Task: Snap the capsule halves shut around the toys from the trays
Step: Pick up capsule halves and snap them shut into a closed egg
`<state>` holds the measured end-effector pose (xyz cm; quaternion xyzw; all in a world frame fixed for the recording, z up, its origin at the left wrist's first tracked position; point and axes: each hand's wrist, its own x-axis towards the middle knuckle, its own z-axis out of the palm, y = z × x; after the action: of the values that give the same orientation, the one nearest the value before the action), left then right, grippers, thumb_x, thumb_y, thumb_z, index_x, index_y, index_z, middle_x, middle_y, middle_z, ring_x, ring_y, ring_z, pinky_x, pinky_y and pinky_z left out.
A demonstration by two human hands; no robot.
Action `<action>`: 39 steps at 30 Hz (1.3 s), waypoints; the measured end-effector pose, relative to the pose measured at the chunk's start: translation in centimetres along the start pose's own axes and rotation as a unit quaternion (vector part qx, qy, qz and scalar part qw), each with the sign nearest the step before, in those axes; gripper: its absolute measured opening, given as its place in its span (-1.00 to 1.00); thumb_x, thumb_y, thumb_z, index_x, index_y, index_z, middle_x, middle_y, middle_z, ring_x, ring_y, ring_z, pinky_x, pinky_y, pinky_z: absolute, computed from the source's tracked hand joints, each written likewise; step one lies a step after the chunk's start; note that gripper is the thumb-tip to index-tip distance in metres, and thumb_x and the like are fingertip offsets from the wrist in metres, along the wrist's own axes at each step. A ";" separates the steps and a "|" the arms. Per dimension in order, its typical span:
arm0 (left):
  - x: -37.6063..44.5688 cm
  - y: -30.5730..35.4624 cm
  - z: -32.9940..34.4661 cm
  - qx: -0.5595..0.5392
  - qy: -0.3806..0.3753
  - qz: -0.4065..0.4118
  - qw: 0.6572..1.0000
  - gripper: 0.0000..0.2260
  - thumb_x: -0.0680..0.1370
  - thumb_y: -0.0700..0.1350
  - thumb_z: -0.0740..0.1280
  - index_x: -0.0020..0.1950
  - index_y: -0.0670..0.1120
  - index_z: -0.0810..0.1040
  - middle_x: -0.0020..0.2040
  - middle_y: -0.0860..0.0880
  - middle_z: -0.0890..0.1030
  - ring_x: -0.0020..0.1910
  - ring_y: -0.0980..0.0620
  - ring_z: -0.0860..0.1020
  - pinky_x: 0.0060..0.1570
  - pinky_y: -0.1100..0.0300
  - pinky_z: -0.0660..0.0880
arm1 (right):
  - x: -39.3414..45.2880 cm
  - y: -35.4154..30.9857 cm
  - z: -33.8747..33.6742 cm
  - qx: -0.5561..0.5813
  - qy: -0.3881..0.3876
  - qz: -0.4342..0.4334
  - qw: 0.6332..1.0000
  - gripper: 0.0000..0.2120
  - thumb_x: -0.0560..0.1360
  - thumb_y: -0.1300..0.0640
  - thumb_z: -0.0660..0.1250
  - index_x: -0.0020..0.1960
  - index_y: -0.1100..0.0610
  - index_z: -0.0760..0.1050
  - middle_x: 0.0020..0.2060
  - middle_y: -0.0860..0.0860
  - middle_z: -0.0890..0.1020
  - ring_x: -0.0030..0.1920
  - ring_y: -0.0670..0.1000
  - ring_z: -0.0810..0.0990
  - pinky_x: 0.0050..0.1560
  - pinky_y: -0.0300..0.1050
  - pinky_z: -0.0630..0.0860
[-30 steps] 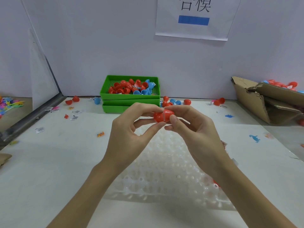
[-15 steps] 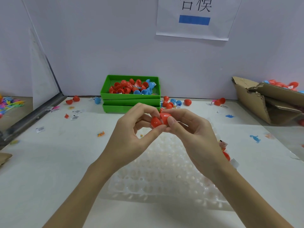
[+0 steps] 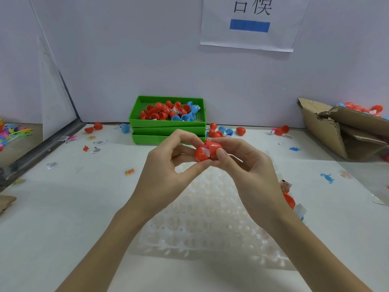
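My left hand [image 3: 168, 171] pinches one half of a red capsule [image 3: 207, 152] and my right hand [image 3: 250, 171] pinches the other half, held above the clear dimpled tray [image 3: 206, 226]. The two halves sit at an angle with a gap between them, and a white wrapped toy shows in that gap. Behind my hands a stack of green trays [image 3: 168, 131] holds several red and blue capsule halves [image 3: 168, 112].
A torn cardboard box [image 3: 336, 131] with more red capsules stands at the right. Loose capsules [image 3: 223, 131], small toys and white labels lie scattered on the white table [image 3: 63, 207]. A red capsule [image 3: 288, 200] lies by my right wrist. White walls enclose the back.
The capsule halves, pressed together a second ago, have tilted apart and the white toy packet now shows between them. Both hands dropped slightly toward me.
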<state>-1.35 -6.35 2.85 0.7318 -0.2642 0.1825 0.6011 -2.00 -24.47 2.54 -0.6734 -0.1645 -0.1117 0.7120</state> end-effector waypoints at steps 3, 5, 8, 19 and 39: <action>0.0 0.0 0.0 -0.005 -0.006 -0.003 1.000 -0.72 0.49 -0.14 0.56 0.13 -0.07 0.57 0.02 0.04 0.70 0.04 -0.04 0.73 0.10 0.25 0.62 | 0.0 0.0 -0.1 -0.004 -0.002 -0.004 1.000 -0.81 0.61 0.15 0.39 0.20 0.11 0.65 0.03 0.00 0.75 0.12 0.02 0.71 0.16 -0.14 0.64; 0.0 0.0 -0.1 0.013 -0.011 -0.005 1.000 -0.72 0.48 -0.10 0.57 0.11 -0.06 0.58 0.00 0.02 0.69 0.01 -0.04 0.73 0.08 0.25 0.63 | 0.0 0.1 -0.1 -0.015 -0.011 -0.013 1.000 -0.81 0.61 0.17 0.39 0.21 0.11 0.65 0.03 -0.02 0.75 0.11 0.01 0.71 0.14 -0.16 0.64; 0.0 0.0 -0.1 0.032 -0.008 -0.007 0.999 -0.75 0.48 -0.09 0.57 0.09 -0.05 0.61 -0.01 0.02 0.70 -0.02 -0.03 0.73 0.03 0.28 0.62 | 0.0 0.2 -0.1 -0.024 -0.016 -0.017 0.999 -0.80 0.61 0.17 0.39 0.22 0.10 0.65 0.04 -0.02 0.75 0.11 0.01 0.71 0.12 -0.16 0.64; -0.1 -0.5 -0.1 0.015 0.039 -0.011 0.999 -0.68 0.41 -0.14 0.61 0.13 -0.11 0.67 -0.02 0.09 0.75 -0.01 0.05 0.74 0.07 0.25 0.64 | 0.1 0.0 -0.1 -0.051 -0.011 -0.048 0.997 -0.80 0.58 0.21 0.42 0.21 0.13 0.65 0.01 -0.02 0.75 0.06 0.01 0.72 0.04 -0.23 0.63; -1.2 -1.0 1.8 0.215 0.079 0.131 0.965 -0.61 0.47 -0.21 0.58 0.29 -0.15 0.68 0.16 -0.01 0.72 0.17 0.05 0.66 0.21 0.12 0.60 | -1.4 1.2 1.7 -0.154 0.067 -0.103 0.980 -0.66 0.48 0.05 0.54 0.23 0.07 0.65 0.01 -0.14 0.74 0.02 -0.20 0.72 0.06 -0.33 0.61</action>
<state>-1.81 -7.77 1.03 0.7861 -0.2639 0.3693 0.4196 -2.97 -22.77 0.98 -0.7456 -0.1658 -0.2528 0.5939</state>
